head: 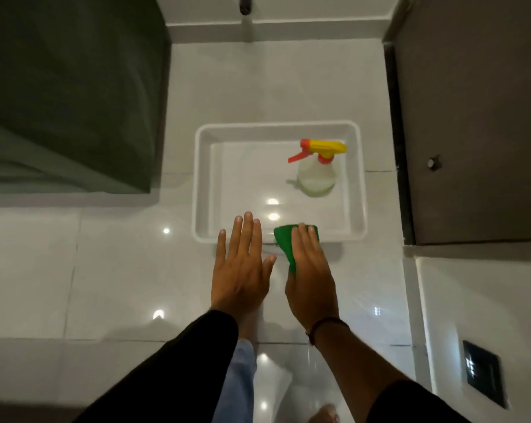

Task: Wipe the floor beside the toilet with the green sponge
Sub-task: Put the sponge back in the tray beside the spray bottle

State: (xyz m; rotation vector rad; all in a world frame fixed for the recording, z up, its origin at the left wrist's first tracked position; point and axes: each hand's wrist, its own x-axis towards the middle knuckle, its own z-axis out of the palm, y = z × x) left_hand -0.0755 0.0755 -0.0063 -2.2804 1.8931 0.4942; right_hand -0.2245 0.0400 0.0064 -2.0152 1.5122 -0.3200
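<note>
Here: right hand (311, 274), fingers wrapped over the green sponge (284, 241), held above the near rim of the white plastic tray (201, 184). Left hand (239, 270), flat, fingers spread, holding nothing, just beside it. Spray bottle (316, 175), yellow-and-red trigger head, upright in the tray's far right corner. White tiled floor (105, 270) below.

Right hand (311, 276): gripping green sponge (284, 242) over near rim of white plastic tray (203, 178). Left hand (241, 270): flat, fingers spread, empty. Spray bottle (317, 172): upright in tray, yellow-and-red trigger head. White tiled floor (120, 270).
</note>
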